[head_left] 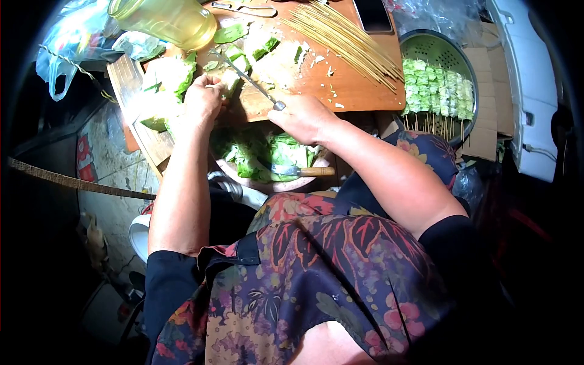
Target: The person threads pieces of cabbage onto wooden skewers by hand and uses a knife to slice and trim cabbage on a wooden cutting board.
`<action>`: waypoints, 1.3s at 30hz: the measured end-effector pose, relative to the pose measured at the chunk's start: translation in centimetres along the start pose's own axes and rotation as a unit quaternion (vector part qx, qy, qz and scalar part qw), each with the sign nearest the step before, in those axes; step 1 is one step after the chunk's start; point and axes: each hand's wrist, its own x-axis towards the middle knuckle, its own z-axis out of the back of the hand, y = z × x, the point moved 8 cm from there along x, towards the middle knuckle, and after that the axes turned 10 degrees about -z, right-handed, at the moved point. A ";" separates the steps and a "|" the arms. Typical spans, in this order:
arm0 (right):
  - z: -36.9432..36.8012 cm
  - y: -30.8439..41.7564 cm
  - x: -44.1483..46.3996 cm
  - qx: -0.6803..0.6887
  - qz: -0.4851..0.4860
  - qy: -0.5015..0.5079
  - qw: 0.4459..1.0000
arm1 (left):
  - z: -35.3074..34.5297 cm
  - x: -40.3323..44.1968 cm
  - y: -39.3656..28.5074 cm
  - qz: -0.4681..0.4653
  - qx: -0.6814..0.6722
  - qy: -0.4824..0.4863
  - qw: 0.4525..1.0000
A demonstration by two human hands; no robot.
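My right hand (302,117) is closed around the handle of a knife (249,78), whose thin blade points up and left over the wooden board (359,97). The fingers of my left hand (204,100) are closed on a pale green cabbage piece (230,82), just left of the blade. More cabbage leaves (167,76) lie beside my left wrist. Cut green pieces (264,47) and small scraps are scattered on the board beyond the knife. My fingertips partly hide the held piece.
Bamboo skewers (344,42) lie on the board near a phone (372,15) and metal tongs (243,8). A yellowish jar (176,24) stands at the back left. Right, a metal colander (426,41) holds skewered cabbage (435,88). Below the board, a wooden-handled knife (313,172) rests across a leaf-filled basin (243,176).
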 end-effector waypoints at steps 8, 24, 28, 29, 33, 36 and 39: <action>2.1 3.1 -3.1 0.005 0.025 0.005 1.000 | -0.3 0.2 0.7 0.054 -0.086 -0.011 0.995; 1.7 3.0 -2.6 -0.061 -0.032 0.093 0.993 | -0.6 1.8 1.7 0.043 -0.106 -0.008 0.993; 1.2 3.1 -1.7 -0.058 -0.042 0.071 0.995 | -0.4 1.4 1.3 0.061 -0.099 -0.012 0.993; 0.8 2.9 -1.2 -0.059 -0.042 0.071 0.995 | -0.3 1.2 1.0 0.067 -0.095 -0.010 0.993; 0.0 2.8 0.2 -0.038 0.009 0.039 0.998 | -0.5 1.7 1.6 0.037 -0.091 -0.016 0.995; -0.1 2.6 0.4 -0.026 0.021 0.021 0.999 | -0.4 1.3 1.3 0.043 -0.064 -0.020 0.997; -0.5 1.9 0.9 -0.027 0.021 0.008 0.999 | -0.7 1.5 1.5 0.033 -0.049 -0.002 0.998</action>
